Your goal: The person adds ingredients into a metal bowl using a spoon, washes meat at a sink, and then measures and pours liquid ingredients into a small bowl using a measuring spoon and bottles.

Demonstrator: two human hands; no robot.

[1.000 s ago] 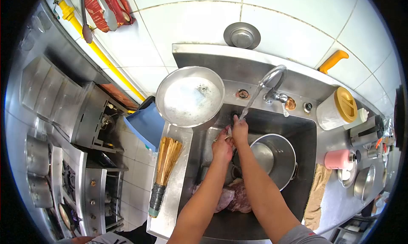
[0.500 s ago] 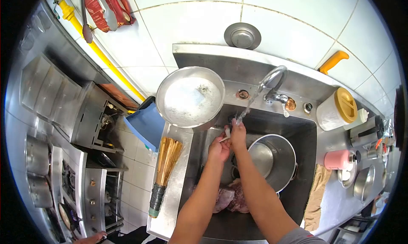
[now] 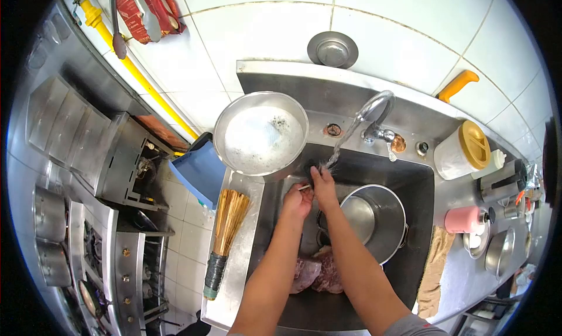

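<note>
Stainless steel walls frame your two bare hands at work in a kitchen sink (image 3: 410,181). Your left hand (image 3: 298,201) pinches a small pale piece (image 3: 304,187) between its fingers, over the sink's back left part; your right hand (image 3: 322,185) is curled just beside it, and you cannot tell from here whether it grips anything. Water from the faucet (image 3: 380,116), mounted behind the sink's back edge, falls by the right fingertips.

Crowding your right forearm is a deep metal pot (image 3: 389,222), set in the sink's right half. Raw meat (image 3: 319,276) lies toward the sink's front edge, partly hidden by your forearms. A wide basin (image 3: 220,134) of cloudy, foamy liquid stands at the sink's back left corner, with a bundled-stick brush (image 3: 225,236) lying along the left edge of the counter (image 3: 239,266). A tan cloth (image 3: 434,271) lines the sink's right edge; beyond it on the counter are a yellow-lidded container (image 3: 462,154), a pink bottle (image 3: 462,219) and metal bowls (image 3: 501,255).

The steel counter rises at its back edge to a ledge, where a round strainer (image 3: 332,49) leans against white wall tiles (image 3: 263,37). To your left, a yellow pipe (image 3: 143,84) runs along the wall, a blue dustpan (image 3: 200,172) stands near the basin, and a stove (image 3: 126,277) sits across the tiled floor (image 3: 190,242).
</note>
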